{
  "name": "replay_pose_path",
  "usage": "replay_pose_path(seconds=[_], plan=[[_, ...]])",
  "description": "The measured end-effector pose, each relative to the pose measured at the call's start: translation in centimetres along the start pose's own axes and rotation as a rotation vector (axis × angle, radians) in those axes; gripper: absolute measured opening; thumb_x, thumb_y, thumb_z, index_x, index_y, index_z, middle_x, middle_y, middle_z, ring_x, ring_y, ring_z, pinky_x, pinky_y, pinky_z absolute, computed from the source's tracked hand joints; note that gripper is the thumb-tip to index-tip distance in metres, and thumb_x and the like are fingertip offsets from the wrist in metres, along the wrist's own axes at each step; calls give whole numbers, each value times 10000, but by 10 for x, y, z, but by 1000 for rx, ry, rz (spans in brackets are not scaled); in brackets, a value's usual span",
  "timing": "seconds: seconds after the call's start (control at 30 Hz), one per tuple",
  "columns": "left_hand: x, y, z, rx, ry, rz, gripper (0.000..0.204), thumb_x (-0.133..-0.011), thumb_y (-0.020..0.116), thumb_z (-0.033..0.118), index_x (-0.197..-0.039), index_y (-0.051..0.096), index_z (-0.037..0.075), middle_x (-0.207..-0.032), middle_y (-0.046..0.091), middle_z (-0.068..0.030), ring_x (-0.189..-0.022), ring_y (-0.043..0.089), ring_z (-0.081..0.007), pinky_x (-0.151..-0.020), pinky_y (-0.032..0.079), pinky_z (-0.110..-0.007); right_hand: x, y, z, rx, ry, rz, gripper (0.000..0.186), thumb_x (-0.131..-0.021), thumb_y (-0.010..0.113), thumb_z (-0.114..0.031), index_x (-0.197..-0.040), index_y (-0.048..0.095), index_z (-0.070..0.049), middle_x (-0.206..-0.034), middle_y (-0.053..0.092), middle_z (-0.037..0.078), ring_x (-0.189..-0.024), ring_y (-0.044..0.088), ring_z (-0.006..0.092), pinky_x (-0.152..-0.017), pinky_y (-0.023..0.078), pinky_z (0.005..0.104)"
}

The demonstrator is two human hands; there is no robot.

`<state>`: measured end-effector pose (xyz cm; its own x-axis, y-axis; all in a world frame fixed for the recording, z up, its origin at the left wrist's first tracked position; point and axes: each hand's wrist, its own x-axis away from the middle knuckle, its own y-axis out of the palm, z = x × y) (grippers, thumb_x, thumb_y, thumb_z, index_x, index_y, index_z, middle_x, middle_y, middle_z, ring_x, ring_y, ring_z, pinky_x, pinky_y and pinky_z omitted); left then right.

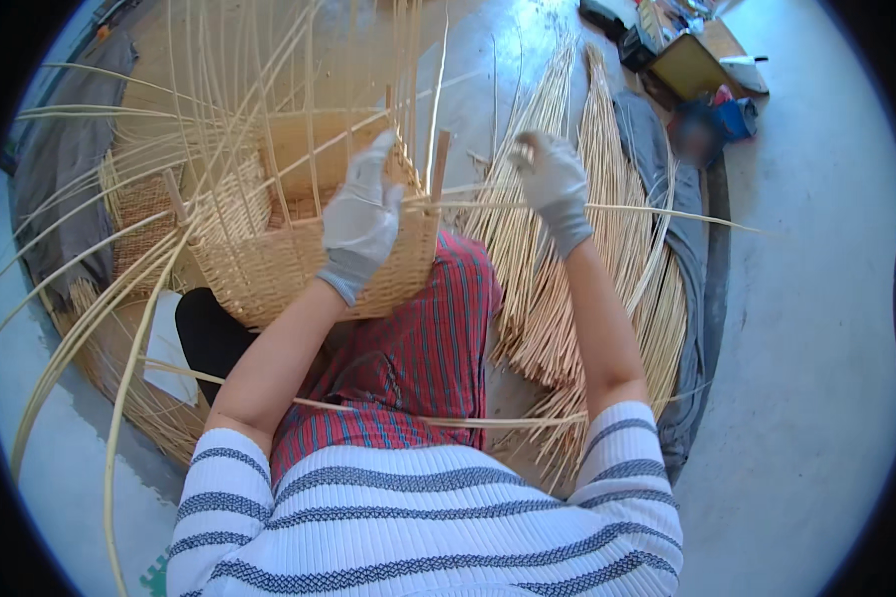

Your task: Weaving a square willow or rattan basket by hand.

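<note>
A part-woven wicker basket [309,269] tilts across my lap, tall thin canes [309,119] standing up from its walls. My left hand [360,221], in a white glove with a grey cuff, lies against the upper front wall, fingers stretched upward and thumb apart. Right of the basket, my gloved right hand [554,184] is raised with its fingers curled; whatever they hold is hidden. A long pale cane [657,210] runs from the basket's right corner past my right wrist. A flat wooden stake [440,164] stands at that corner.
Large bundles of cut canes [607,269] lie on grey cloth [687,318] to the right. Long loose canes [119,398] fan out leftward over another woven piece [144,219]. Boxes and tools [692,70] sit at the far right on the concrete floor [806,398].
</note>
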<state>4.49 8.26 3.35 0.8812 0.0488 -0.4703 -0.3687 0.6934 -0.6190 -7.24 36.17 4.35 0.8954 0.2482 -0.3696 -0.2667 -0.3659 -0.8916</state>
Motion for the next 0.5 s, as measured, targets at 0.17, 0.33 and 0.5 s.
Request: replay_pose_path(seconds=[0.17, 0.33, 0.5], plan=[[14, 27, -1, -276, 49, -421, 1052, -869, 808, 230, -1687, 163, 84, -1273, 686, -193, -1108, 676, -354, -977, 499, -450, 15, 27, 26, 221, -179, 4, 464, -1016, 538, -552, -1109, 769, -161, -1093, 748, 128, -1124, 664, 345, -1087, 410, 481], [26, 45, -20, -337, 129, -354, 1111, -866, 804, 355, -1696, 115, 88, -1142, 710, -159, -1013, 685, -352, -901, 515, -452, 65, 76, 29, -73, 138, -187, 584, -985, 530, -653, -933, 789, -132, -848, 751, 147, -900, 709, 347, -872, 498, 474], [27, 46, -30, -347, 258, -287, 1066, -874, 792, 316, -1699, 145, 130, -1137, 697, -147, -987, 672, -344, -892, 507, -466, 68, -1, 27, 122, -11, -251, 542, -913, 651, -640, -934, 787, -115, -856, 754, 109, -923, 713, 325, -882, 501, 463]])
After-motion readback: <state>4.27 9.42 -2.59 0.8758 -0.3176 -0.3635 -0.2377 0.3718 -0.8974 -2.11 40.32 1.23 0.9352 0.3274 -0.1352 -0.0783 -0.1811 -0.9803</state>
